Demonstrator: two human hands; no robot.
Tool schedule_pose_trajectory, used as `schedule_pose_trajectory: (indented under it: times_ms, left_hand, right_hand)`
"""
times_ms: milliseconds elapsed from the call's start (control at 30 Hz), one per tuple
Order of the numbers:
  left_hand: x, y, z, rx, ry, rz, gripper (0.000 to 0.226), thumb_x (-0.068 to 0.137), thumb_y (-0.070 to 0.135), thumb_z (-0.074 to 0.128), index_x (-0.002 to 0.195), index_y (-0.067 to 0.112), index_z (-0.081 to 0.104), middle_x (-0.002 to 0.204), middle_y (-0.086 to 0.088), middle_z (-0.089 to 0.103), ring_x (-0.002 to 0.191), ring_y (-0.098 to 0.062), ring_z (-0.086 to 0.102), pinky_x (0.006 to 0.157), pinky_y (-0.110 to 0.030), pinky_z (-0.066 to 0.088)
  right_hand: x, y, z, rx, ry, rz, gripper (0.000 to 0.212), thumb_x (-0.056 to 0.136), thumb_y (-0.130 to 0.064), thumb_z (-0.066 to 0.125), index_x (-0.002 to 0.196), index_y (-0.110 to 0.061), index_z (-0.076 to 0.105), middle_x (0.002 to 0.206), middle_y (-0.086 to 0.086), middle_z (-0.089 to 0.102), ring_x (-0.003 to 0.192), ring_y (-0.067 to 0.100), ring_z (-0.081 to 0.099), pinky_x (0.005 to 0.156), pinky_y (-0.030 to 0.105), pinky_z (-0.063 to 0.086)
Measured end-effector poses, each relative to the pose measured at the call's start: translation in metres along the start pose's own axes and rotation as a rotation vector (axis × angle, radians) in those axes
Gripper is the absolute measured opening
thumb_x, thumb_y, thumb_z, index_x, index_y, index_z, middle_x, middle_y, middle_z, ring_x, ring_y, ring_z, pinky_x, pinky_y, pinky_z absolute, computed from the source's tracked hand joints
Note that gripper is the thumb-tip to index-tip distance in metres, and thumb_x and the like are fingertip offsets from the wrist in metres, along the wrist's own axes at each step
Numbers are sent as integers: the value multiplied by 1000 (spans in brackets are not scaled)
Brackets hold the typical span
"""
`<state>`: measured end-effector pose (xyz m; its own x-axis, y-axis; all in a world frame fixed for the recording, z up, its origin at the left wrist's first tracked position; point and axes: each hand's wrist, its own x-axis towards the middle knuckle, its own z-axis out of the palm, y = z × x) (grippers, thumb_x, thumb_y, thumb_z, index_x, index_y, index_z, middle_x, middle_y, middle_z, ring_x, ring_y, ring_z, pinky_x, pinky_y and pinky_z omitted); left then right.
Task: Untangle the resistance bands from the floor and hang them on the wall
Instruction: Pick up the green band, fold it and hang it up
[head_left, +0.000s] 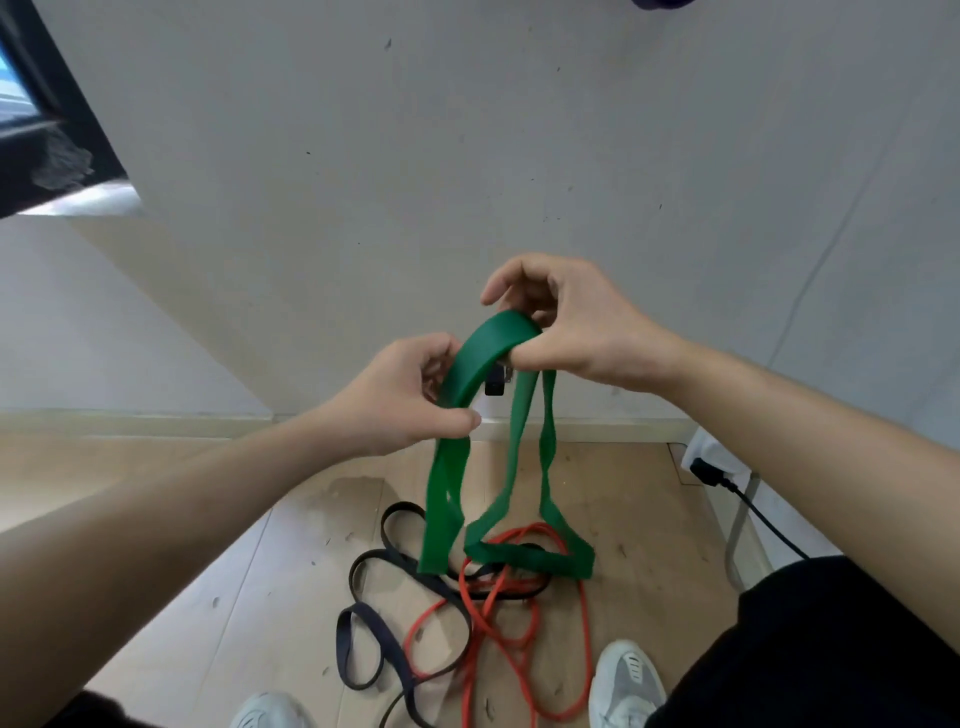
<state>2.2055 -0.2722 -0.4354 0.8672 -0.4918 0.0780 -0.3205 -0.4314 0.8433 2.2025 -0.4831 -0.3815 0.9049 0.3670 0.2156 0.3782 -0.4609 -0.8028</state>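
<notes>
The left hand (410, 397) and right hand (569, 322) pinch one green band (491, 343); one red band (585, 629) and dark bands (343, 647) tangle on the wood floor (249, 582).

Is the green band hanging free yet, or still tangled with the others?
Cannot tell. Left hand and right hand hold the green band up, but its lower loop overlaps the red band and black band on the floor.

A pale grey painted wall (467, 130), flecked with small dark marks, fills the upper frame. A dark-framed window (36, 98) sits at the upper left, letting in daylight. A pale skirting board (156, 422) meets the light wooden plank floor (249, 551). At the right edge, a white power strip (719, 457) holds a black plug and cable (748, 506).
</notes>
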Motion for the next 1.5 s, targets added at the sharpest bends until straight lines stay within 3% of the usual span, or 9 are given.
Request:
schedule_pose_trajectory:
  times_ms: [100, 300, 500, 733, 933, 1067, 1200, 1400, 1500]
  left_hand:
    - [-1, -4, 9, 60, 40, 7, 21, 70, 18, 75, 79, 34, 66, 75, -1, 67, 77, -24, 68, 82, -49, 57]
    - [5, -5, 5, 130, 122, -13, 14, 68, 25, 70, 81, 23, 64, 80, -8, 68, 77, -30, 66, 78, -52, 56]
    - [6, 5, -15, 96, 189, -25, 33, 68, 16, 72, 98, 28, 75, 73, 11, 67, 61, -4, 55, 63, -24, 50]
    - [3, 23, -14, -53, 199, 32, 33, 77, -3, 77, 100, 21, 76, 90, 2, 78, 83, -14, 70, 79, -22, 55]
    - [0, 25, -8, -96, 179, 51, 34, 70, 6, 79, 100, 22, 74, 89, -3, 76, 80, -9, 69, 74, -23, 55]
    - [-1, 15, -8, -102, 195, 74, 41, 74, -1, 84, 106, 17, 65, 86, -7, 72, 74, -21, 66, 70, -25, 55]
    - [-4, 2, 2, -4, 219, 68, 48, 74, 0, 83, 112, 16, 58, 82, 2, 71, 79, -15, 68, 87, -27, 55]
    - [-7, -11, 5, -48, 24, 7, 36, 81, 3, 81, 108, 22, 66, 100, 6, 75, 98, -5, 71, 91, -22, 52]
    - [-10, -8, -1, -143, -17, -64, 35, 86, 2, 77, 114, 16, 61, 104, -3, 78, 97, -15, 75, 87, -29, 60]
  right_hand:
    - [1, 3, -10, 48, 37, -4, 42, 70, 15, 71, 103, -11, 65, 85, 6, 64, 71, 9, 61, 65, 20, 50]
    - [-2, 25, -33, 40, 96, 64, 38, 72, 8, 80, 97, -17, 65, 86, 6, 67, 74, 11, 63, 70, 21, 52]
    - [-11, 47, -34, -84, -159, 209, 33, 78, 3, 79, 104, -9, 64, 95, 10, 73, 80, 15, 70, 76, 27, 57]
    - [-10, 47, 4, -159, -328, 176, 36, 77, -15, 85, 107, -11, 66, 101, 5, 72, 94, 15, 69, 93, 35, 54]
    - [-7, 25, 22, 155, -93, 95, 38, 77, 1, 82, 109, -8, 64, 101, 17, 71, 92, 18, 68, 87, 30, 54]
    - [-5, 16, 18, 159, -2, 69, 43, 75, 4, 81, 113, -9, 66, 87, 12, 69, 81, 15, 66, 76, 28, 53]
    - [-6, 8, 7, 175, 100, 10, 38, 73, 11, 78, 106, -6, 68, 86, 9, 68, 76, 11, 66, 70, 20, 54]
    - [-6, 12, -13, 215, 154, -20, 32, 77, 6, 80, 102, -9, 68, 84, 1, 65, 80, 10, 63, 75, 23, 55]
    - [-7, 22, -24, 159, 132, 2, 31, 77, 5, 80, 101, -11, 68, 85, 1, 69, 77, 8, 66, 72, 18, 51]
